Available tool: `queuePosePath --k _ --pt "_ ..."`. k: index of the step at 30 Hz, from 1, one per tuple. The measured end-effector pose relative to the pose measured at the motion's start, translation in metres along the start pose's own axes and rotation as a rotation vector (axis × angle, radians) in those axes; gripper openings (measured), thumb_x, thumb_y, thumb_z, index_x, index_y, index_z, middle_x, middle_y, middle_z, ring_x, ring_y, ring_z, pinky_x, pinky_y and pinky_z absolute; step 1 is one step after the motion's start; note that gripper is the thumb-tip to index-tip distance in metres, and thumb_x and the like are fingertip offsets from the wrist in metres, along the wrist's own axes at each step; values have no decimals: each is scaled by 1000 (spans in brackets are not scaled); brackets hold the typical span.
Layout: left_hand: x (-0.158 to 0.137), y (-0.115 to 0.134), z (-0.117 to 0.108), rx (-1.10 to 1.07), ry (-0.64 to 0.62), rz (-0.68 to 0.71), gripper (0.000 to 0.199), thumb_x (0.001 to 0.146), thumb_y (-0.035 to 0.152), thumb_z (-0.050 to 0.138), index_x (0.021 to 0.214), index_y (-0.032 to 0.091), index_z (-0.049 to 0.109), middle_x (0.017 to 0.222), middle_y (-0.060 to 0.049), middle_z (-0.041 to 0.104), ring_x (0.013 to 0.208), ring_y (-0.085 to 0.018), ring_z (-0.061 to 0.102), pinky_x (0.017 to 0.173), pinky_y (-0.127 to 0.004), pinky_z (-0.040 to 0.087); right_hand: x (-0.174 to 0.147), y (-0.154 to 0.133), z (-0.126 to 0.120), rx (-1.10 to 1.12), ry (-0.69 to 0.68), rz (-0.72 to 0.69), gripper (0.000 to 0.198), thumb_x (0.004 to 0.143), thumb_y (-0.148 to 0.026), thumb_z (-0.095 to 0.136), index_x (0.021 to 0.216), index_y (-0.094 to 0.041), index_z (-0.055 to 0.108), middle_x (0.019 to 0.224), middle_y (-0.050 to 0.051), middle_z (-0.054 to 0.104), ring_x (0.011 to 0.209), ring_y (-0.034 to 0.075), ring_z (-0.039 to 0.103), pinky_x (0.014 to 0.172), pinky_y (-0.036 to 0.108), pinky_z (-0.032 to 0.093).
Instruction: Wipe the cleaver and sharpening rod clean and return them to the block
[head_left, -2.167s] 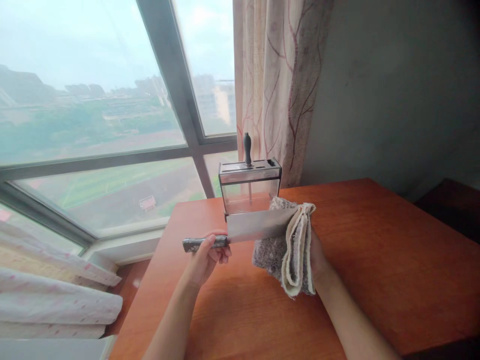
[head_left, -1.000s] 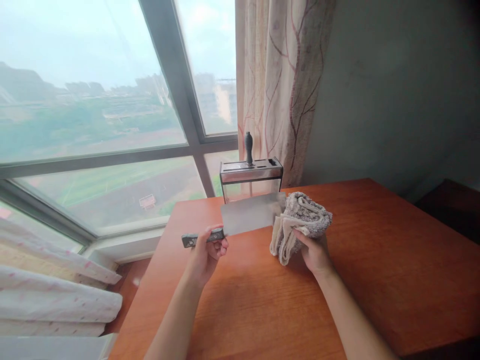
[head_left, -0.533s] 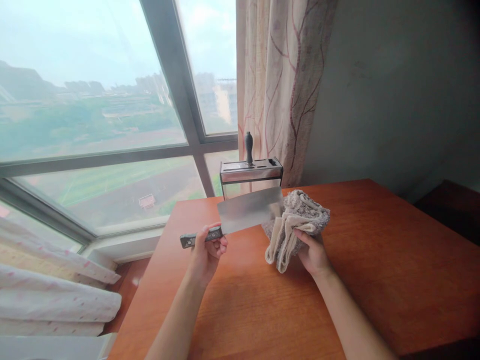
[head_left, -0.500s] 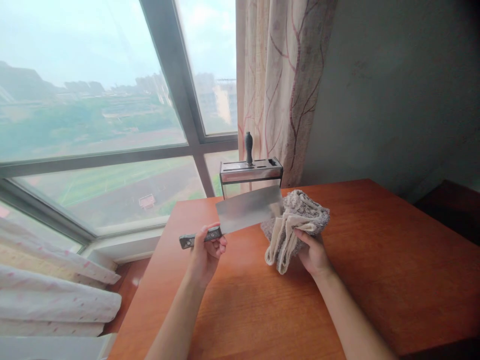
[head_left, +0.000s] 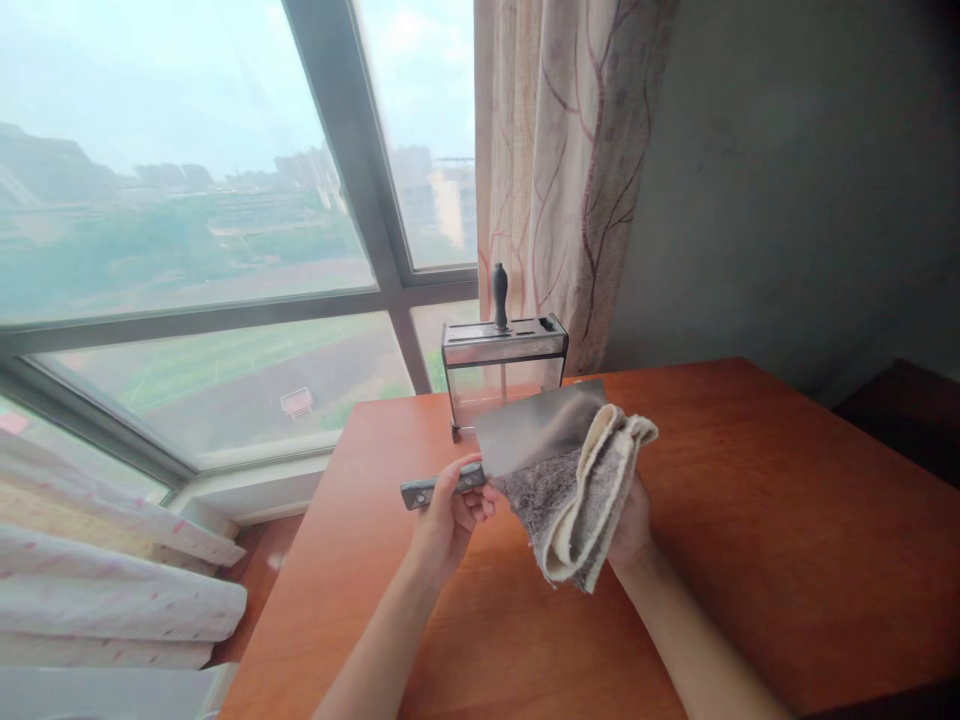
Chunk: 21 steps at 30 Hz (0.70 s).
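My left hand (head_left: 452, 510) is closed round the black riveted handle of a cleaver (head_left: 532, 430), holding it above the table. The broad metal blade points to the right, its face tilted toward me. A folded grey fluffy cloth with a cream backing (head_left: 577, 510) lies against the blade's lower edge and hides part of it. My right hand (head_left: 630, 525) grips this cloth from the right side; most of its fingers are behind the folds. Just beyond the blade stands a knife block (head_left: 504, 345) with clear sides and a metal top, a dark-handled knife (head_left: 500, 298) upright in it.
The brown wooden table (head_left: 750, 520) spreads under both hands and to the right. Behind it hang a patterned curtain (head_left: 570, 180) and a grey wall. A large window (head_left: 225, 250) and a light curtain (head_left: 112, 590) are on the left.
The cleaver has moved to the right and the cloth has swung down and toward the handle along the blade. More of the knife block's left foot shows.
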<state>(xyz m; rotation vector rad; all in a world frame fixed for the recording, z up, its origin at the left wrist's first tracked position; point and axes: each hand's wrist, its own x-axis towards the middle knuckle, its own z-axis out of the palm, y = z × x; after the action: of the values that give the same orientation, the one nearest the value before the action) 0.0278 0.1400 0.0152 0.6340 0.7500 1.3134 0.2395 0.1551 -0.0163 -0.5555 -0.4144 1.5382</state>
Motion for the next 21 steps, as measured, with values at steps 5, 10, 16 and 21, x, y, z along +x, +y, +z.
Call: queuePosePath --k 5,10,16,21 --pt "-2 -7 6 -9 -25 -33 37 80 45 62 101 15 60 66 -5 67 54 -13 58 54 -23 43 -4 6 -1 39 -61 105 26 64 -45 79 82 -27 71 81 -6 75 77 16 69 76 29 54" --pt "-2 -6 0 -11 -48 -43 37 80 46 60 99 14 61 64 -4 66 51 -12 57 52 -22 41 -3 5 12 -81 -200 121 34 59 -34 84 87 -24 68 94 -1 74 92 21 66 85 35 51" --pt "1 -12 -2 79 -87 -75 43 81 47 60 106 12 60 70 -7 68 55 -14 58 53 -24 39 8 14 10 -27 -39 84 32 67 -27 79 97 -27 66 101 -3 73 92 16 68 84 29 53" --pt "2 -17 3 158 -83 -88 46 79 49 61 107 13 62 73 -7 67 55 -14 57 53 -25 37 15 7 2 46 66 67 28 71 -29 76 97 -28 67 100 -5 74 96 15 67 87 28 54"
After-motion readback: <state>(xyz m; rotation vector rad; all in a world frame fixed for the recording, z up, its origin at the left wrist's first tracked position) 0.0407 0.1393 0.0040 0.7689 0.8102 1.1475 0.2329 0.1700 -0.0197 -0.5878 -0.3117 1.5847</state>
